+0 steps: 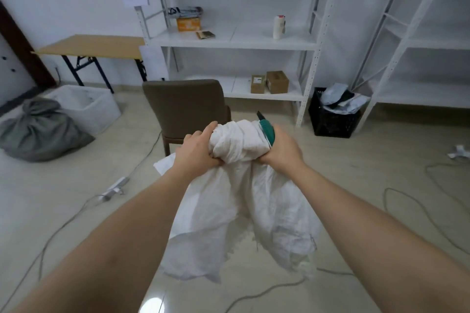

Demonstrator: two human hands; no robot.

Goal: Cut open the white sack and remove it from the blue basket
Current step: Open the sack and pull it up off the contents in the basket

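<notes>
— So, starting at the far left, what's on the floor?

— A grey tied bag (pixel 38 129) slumped on the tiles, with a white bin (pixel 86 107) just behind it and a folding table (pixel 89 46) against the wall. A power strip (pixel 114 188) with its cable lies nearer the camera.

— And the hands?

— The left hand (pixel 198 150) has its fingers curled tight into the bunched top of the white sack (pixel 241 198). The sack is held up in the air in front of the person, its loose body hanging down between both forearms, frayed at the lower edge. Behind it stands a brown chair (pixel 185 104).

— The other one?

— The right hand (pixel 282 150) is closed around the same bunched top from the other side, and it also clamps a green-handled cutter (pixel 267 129) against the fabric, dark blade tip sticking up above the sack.

— Any blue basket?

— I can't see one. White shelving (pixel 234 40) fills the back wall with a few cartons and a bottle, and a black crate (pixel 333 119) stuffed with wrappers sits on the floor to the right. More cable loops over the tiles there.
</notes>
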